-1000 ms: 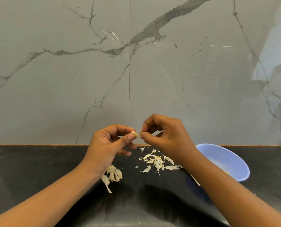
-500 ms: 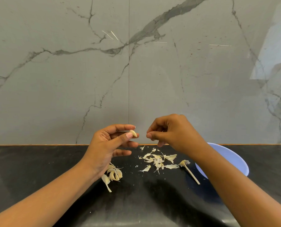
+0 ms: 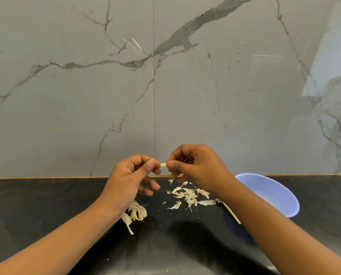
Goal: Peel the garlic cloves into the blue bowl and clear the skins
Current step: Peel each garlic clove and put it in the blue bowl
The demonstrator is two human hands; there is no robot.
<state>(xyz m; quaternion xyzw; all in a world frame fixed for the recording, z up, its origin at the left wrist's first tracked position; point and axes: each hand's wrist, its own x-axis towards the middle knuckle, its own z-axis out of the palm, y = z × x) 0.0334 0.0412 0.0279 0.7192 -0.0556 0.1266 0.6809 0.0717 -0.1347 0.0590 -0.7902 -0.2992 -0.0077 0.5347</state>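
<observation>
A small pale garlic clove (image 3: 163, 165) hangs above the black counter, pinched at its left end by my left hand (image 3: 129, 181) and at its right end by my right hand (image 3: 197, 167). Both thumbs and forefingers meet on it. The blue bowl (image 3: 273, 195) stands at the right, partly hidden behind my right forearm. Loose papery skins (image 3: 189, 197) lie scattered on the counter below my right hand. A cluster of unpeeled garlic cloves (image 3: 136, 213) sits under my left wrist.
A bare garlic stem (image 3: 232, 214) lies beside the bowl, half covered by my right forearm. The black counter (image 3: 46, 205) ends at a grey marble wall (image 3: 165, 86) just behind my hands.
My right hand had pulled away to the right from the clove; now it has come back and pinches the clove again, opposite my left hand.
</observation>
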